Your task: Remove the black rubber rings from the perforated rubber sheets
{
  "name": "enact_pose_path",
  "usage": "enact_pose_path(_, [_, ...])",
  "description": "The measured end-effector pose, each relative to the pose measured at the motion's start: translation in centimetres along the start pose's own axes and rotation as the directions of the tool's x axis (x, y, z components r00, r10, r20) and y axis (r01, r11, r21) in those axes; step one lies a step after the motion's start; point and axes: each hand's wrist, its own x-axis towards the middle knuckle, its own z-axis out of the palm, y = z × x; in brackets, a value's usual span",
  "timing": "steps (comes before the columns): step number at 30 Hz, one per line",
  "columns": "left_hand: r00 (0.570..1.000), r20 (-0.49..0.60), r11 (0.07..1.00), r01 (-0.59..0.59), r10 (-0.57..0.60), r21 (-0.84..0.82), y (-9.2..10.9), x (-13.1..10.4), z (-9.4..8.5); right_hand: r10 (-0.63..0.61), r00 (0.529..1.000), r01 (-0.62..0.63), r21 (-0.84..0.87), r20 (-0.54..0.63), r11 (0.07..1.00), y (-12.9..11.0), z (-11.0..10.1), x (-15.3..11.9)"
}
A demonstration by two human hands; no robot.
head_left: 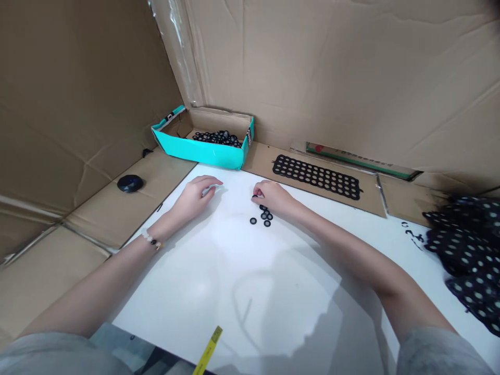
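Note:
My right hand point(271, 194) is closed in a pinch, with a small black ring point(255, 196) partly showing at its fingertips. Just below it, several small black rings with grey centres point(267, 223) lie loose on the white board, some overlapping. My left hand point(199, 192) rests over the board to the left, thumb and forefinger apart, with nothing seen between them. Beyond both hands stands a turquoise-sided cardboard box point(199, 150) holding a heap of black rings point(221, 138).
A perforated black sheet point(316, 176) lies on cardboard behind my right hand. More dotted black sheets point(469, 250) are piled at the right, with black scraps point(412, 232) beside them. A round black object point(130, 183) sits at left. Cardboard walls point(332, 78) enclose the white board point(203, 281).

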Motion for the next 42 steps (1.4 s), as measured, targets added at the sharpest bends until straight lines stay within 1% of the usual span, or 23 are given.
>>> enact_pose_path(2, [1.000, -0.001, 1.000, 0.011, -0.011, -0.002, 0.0, 0.1, 0.0, 0.039, 0.998, -0.044, 0.118, 0.040, 0.992, 0.0, -0.9, 0.3])
enact_pose_path(5, [1.000, 0.004, 1.000, 0.025, -0.025, 0.001, 0.3, 0.2, -0.1, 0.069, 0.981, -0.127, 0.337, 0.179, 0.933, 0.9, -2.4, 0.1])
enact_pose_path(7, [1.000, 0.009, 1.000, 0.020, -0.020, 0.003, 0.3, 0.2, -0.1, 0.070, 0.956, -0.191, 0.424, 0.285, 0.885, 1.6, -2.6, -0.5])
enact_pose_path(8, [1.000, 0.011, 1.000, 0.015, -0.015, 0.003, 0.3, 0.2, -0.1, 0.071, 0.949, -0.207, 0.436, 0.308, 0.876, 1.9, -2.3, -0.9])
enact_pose_path(9, [1.000, 0.012, 1.000, 0.009, -0.009, 0.003, 0.3, 0.2, -0.1, 0.074, 0.951, -0.204, 0.429, 0.301, 0.880, 2.1, -1.9, -1.2])
enact_pose_path(10, [1.000, 0.015, 1.000, 0.003, -0.003, 0.003, 0.2, 0.2, 0.0, 0.076, 0.961, -0.183, 0.403, 0.266, 0.897, 2.2, -1.4, -1.6])
enact_pose_path(13, [1.000, 0.021, 1.000, -0.010, 0.010, 0.009, -0.2, 0.1, 0.2, 0.053, 0.993, -0.082, 0.287, 0.110, 0.954, 2.1, 0.2, -2.1])
enact_pose_path(15, [1.000, 0.018, 1.000, -0.014, 0.014, 0.015, -0.4, 0.1, 0.3, 0.039, 0.997, -0.053, 0.267, 0.060, 0.962, 1.8, 0.5, -2.3])
enact_pose_path(17, [1.000, 0.012, 1.000, -0.016, 0.016, 0.015, -0.3, 0.1, 0.3, 0.048, 0.997, -0.064, 0.334, 0.057, 0.940, 1.5, 0.1, -2.4])
enact_pose_path(20, [1.000, 0.013, 1.000, -0.006, 0.006, 0.019, -0.1, 0.2, 0.1, 0.079, 0.994, -0.104, 0.461, 0.072, 0.881, 1.3, -1.2, -3.0])
enact_pose_path(22, [1.000, 0.020, 1.000, 0.003, -0.003, 0.027, 0.1, 0.2, 0.0, 0.081, 0.992, -0.118, 0.488, 0.096, 0.865, 1.3, -1.9, -3.7])
enact_pose_path(24, [1.000, 0.030, 1.000, 0.000, -0.001, 0.031, 0.1, 0.3, -0.1, 0.044, 0.990, -0.104, 0.499, 0.131, 0.860, 1.4, -2.0, -4.5])
enact_pose_path(27, [0.999, 0.042, 0.999, -0.017, 0.015, 0.040, 0.0, 0.4, 0.0, -0.039, 0.989, -0.041, 0.518, 0.144, 0.854, 1.5, -1.0, -5.5])
enact_pose_path(29, [0.999, 0.048, 0.998, -0.027, 0.024, 0.051, -0.2, 0.4, 0.0, -0.040, 0.990, -0.035, 0.505, 0.137, 0.862, 1.6, -0.3, -5.7])
enact_pose_path(32, [0.997, 0.061, 0.996, -0.044, 0.039, 0.072, -0.5, 0.4, 0.1, 0.021, 0.993, -0.069, 0.438, 0.114, 0.896, 1.6, 0.2, -5.6])
enact_pose_path(35, [0.996, 0.071, 0.994, -0.055, 0.049, 0.098, -0.8, 0.4, 0.1, 0.047, 0.989, -0.097, 0.381, 0.137, 0.919, 1.3, -0.2, -5.6])
enact_pose_path(38, [0.995, 0.087, 0.993, -0.060, 0.051, 0.105, -0.8, 0.5, 0.2, 0.024, 0.984, -0.086, 0.359, 0.174, 0.929, 0.7, -0.8, -6.0])
enact_pose_path(40, [0.993, 0.105, 0.993, -0.063, 0.053, 0.095, -0.5, 0.4, 0.2, 0.006, 0.988, -0.057, 0.332, 0.153, 0.942, 0.3, -1.2, -6.4])
enact_pose_path(42, [0.990, 0.130, 0.995, -0.064, 0.053, 0.081, 0.3, 0.2, 0.3, 0.004, 0.992, -0.043, 0.311, 0.124, 0.949, 0.0, -1.6, -6.8])
